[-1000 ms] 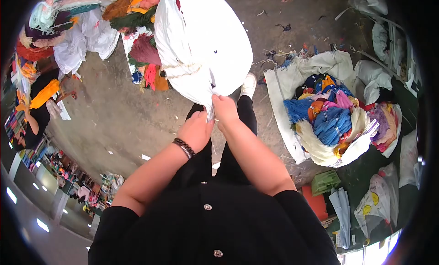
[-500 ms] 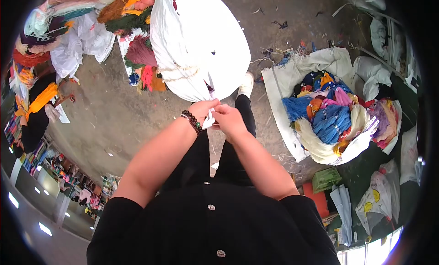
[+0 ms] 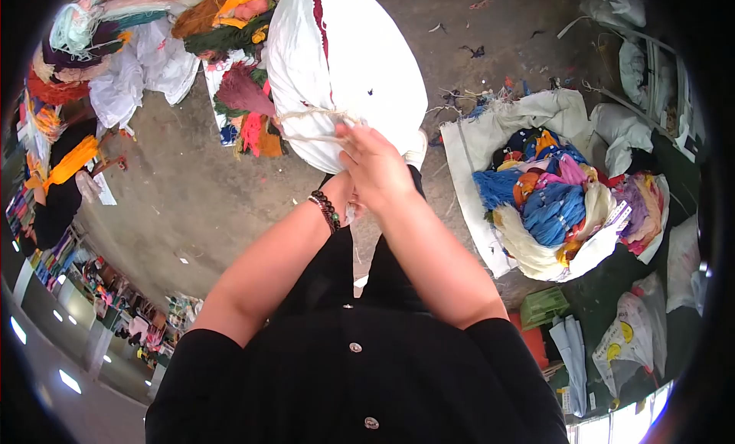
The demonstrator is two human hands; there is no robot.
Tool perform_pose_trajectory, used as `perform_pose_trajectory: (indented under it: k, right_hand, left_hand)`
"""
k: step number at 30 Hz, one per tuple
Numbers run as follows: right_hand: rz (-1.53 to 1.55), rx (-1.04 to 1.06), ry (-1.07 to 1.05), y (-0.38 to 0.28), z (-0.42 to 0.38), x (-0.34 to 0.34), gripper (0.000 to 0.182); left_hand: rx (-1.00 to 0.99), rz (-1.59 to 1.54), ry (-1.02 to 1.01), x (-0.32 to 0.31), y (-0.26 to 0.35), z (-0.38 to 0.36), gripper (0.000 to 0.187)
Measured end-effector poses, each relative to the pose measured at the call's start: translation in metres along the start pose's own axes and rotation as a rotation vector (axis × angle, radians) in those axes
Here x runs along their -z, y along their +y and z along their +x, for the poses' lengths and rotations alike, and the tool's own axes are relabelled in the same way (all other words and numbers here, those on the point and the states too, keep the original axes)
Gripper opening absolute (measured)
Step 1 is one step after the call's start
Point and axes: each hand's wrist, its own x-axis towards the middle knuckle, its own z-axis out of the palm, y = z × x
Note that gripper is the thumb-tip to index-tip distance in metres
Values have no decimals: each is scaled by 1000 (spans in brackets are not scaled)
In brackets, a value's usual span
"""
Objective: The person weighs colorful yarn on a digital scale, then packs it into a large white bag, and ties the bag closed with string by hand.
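Note:
A large white sack (image 3: pixel 375 61) bulges in front of my legs, with a string (image 3: pixel 306 115) across its lower part. My left hand (image 3: pixel 342 193) is closed at the sack's gathered lower end, mostly behind my other hand, and a bit of white cloth shows below it. My right hand (image 3: pixel 374 162) lies over the sack's lower edge beside the string, its fingers extended forward and somewhat blurred. A beaded bracelet (image 3: pixel 325 210) circles my left wrist.
An open white sack (image 3: pixel 471 176) with colourful yarn bundles (image 3: pixel 555 207) lies at the right. More yarn (image 3: pixel 245 92) and white bags (image 3: pixel 145 61) are at the upper left. A co-worker's arm (image 3: pixel 57 214) shows at far left. A green basket (image 3: pixel 543 306) stands lower right.
My right hand has moved up from the gathered cloth toward the string, and its fingers have opened out. My left hand has shifted slightly down. The sack has turned a little.

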Motion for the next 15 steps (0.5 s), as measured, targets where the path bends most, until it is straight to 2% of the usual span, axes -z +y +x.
perform_pose_trajectory:
  k: [1, 3, 4, 5, 8, 9, 11, 12, 13, 14, 15]
  right_hand:
    - [103, -105, -97, -12, -10, 8, 17]
    - [163, -271, -476, -37, -19, 46, 18]
    - [91, -305, -519, -50, -23, 60, 20]
    - [-177, -259, -436, -61, -26, 77, 21]
    - [-792, -33, -80, -67, -23, 122, 23]
    - [-824, 42, -80, -57, -14, 140, 24]
    - [-1322, 206, 36, -20, -2, 149, 22]
    - [-1479, 212, 110, 1, 0, 139, 21]
    - [-1415, 322, 72, 37, 13, 148, 19]
    - [-1451, 328, -22, 68, 20, 146, 18]
    - [-1622, 718, -272, 120, 38, 158, 8]
  left_hand:
    - [12, 19, 0, 2, 0, -4, 16]
    - [74, 111, -100, 12, 4, 1, 22]
    - [120, 26, -4, 3, 6, -10, 29]
    - [160, -26, -27, 4, 8, -14, 29]
    - [211, -116, -62, 12, 12, -19, 27]
    - [261, -199, -161, 17, 13, -18, 27]
    - [320, -348, -339, 24, 12, -15, 25]
    - [321, -345, -331, 24, 11, -15, 25]
    - [335, -487, -430, 22, 9, -15, 25]
    - [348, -629, -529, 21, 7, -15, 24]
    - [383, -730, -611, 19, 4, -13, 21]
